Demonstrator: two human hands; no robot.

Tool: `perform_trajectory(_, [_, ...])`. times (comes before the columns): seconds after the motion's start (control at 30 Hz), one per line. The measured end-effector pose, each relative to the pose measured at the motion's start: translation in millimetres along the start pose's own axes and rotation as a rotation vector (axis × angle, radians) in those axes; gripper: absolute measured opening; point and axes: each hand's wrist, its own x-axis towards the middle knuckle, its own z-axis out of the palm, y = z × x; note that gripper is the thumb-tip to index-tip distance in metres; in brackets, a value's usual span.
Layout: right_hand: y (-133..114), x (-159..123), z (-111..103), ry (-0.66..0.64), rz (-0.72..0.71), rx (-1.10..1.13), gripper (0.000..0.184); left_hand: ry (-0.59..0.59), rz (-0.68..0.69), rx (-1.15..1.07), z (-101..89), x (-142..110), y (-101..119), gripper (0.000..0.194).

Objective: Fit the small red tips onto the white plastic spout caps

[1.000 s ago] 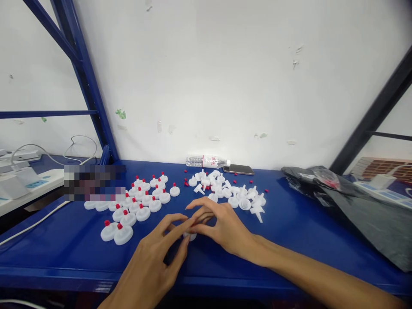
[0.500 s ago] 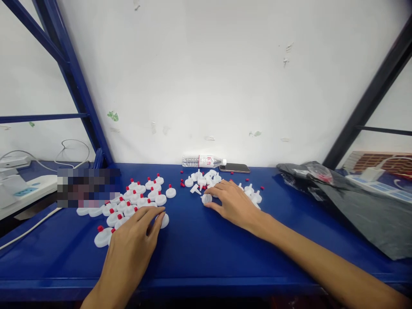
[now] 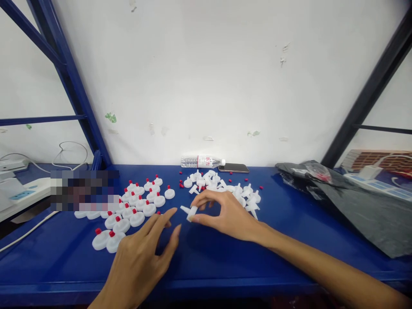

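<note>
My right hand (image 3: 225,214) pinches a small white plastic nozzle cap (image 3: 189,211) between thumb and forefinger, just above the blue shelf (image 3: 225,253). My left hand (image 3: 144,257) hovers open to its left, fingers spread and pointing toward the cap, holding nothing. Left of my hands lies a group of white caps with red tips (image 3: 135,204). Behind my right hand is a heap of plain white caps (image 3: 225,189) with loose small red tips (image 3: 230,174) scattered among them.
A clear water bottle (image 3: 202,162) lies by the white wall beside a phone (image 3: 234,168). A black plastic bag (image 3: 347,201) covers the shelf's right side. Blue shelf posts rise at left, a dark post at right. Power strips and cables (image 3: 19,193) sit far left.
My right hand drew back from the white heap with a cap pinched in its fingers. My left hand left the red-tipped caps and moved right toward the middle, opening.
</note>
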Motion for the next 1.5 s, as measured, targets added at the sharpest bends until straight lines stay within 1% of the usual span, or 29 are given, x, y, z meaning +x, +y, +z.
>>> perform_trajectory(0.03, [-3,-1,3,-0.021,0.000,0.076,0.020,-0.033,0.025,-0.050,0.8,0,0,0.032])
perform_trajectory(0.1, [-6,-4,9,-0.069,-0.003,0.170,0.021,-0.061,0.055,-0.125,1.2,2,-1,0.037])
perform_trajectory(0.23, [-3,-7,14,-0.186,0.028,0.280,0.029,-0.071,0.110,-0.178,0.5,5,-2,0.034])
perform_trajectory(0.33, [1,-5,7,-0.316,0.042,0.224,0.041,-0.116,0.123,-0.183,2.3,3,-4,0.029])
perform_trajectory(0.4, [4,-2,-1,-0.379,0.002,0.137,0.039,-0.161,0.126,-0.195,4.3,2,-5,0.026])
perform_trajectory(0.43, [6,0,-5,-0.373,-0.020,0.067,0.033,-0.184,0.128,-0.203,5.1,2,-6,0.024])
perform_trajectory(0.5, [12,3,-12,-0.261,-0.044,-0.158,0.017,-0.228,0.119,-0.213,5.9,3,-5,0.022])
perform_trajectory(0.57, [20,6,-15,-0.119,-0.046,-0.439,0.017,-0.264,0.090,-0.222,5.4,6,-4,0.021])
perform_trajectory(0.6, [25,6,-15,-0.074,-0.046,-0.560,0.020,-0.277,0.078,-0.225,4.9,7,-4,0.020])
perform_trajectory(0.67, [33,7,-14,-0.055,-0.038,-0.730,0.024,-0.282,0.066,-0.218,3.9,9,-3,0.020])
perform_trajectory(0.77, [40,7,-12,-0.086,-0.016,-0.871,0.027,-0.273,0.064,-0.208,3.5,9,-2,0.020])
perform_trajectory(0.87, [41,9,-12,-0.094,0.012,-0.965,0.027,-0.275,0.069,-0.217,4.2,8,-3,0.020])
perform_trajectory(1.0, [39,10,-14,-0.087,0.015,-1.031,0.029,-0.296,0.058,-0.219,4.8,6,-3,0.018])
perform_trajectory(1.13, [43,12,-14,-0.083,0.018,-1.065,0.031,-0.293,0.060,-0.216,4.5,8,-2,0.018])
perform_trajectory(1.27, [46,12,-13,-0.082,0.022,-1.075,0.027,-0.299,0.051,-0.211,4.1,8,-2,0.019])
perform_trajectory(1.4, [45,14,-12,-0.065,0.014,-1.095,0.025,-0.311,0.049,-0.215,4.0,7,-2,0.018])
perform_trajectory(1.5, [43,15,-11,-0.061,0.022,-1.101,0.025,-0.293,0.062,-0.215,4.3,7,-2,0.018])
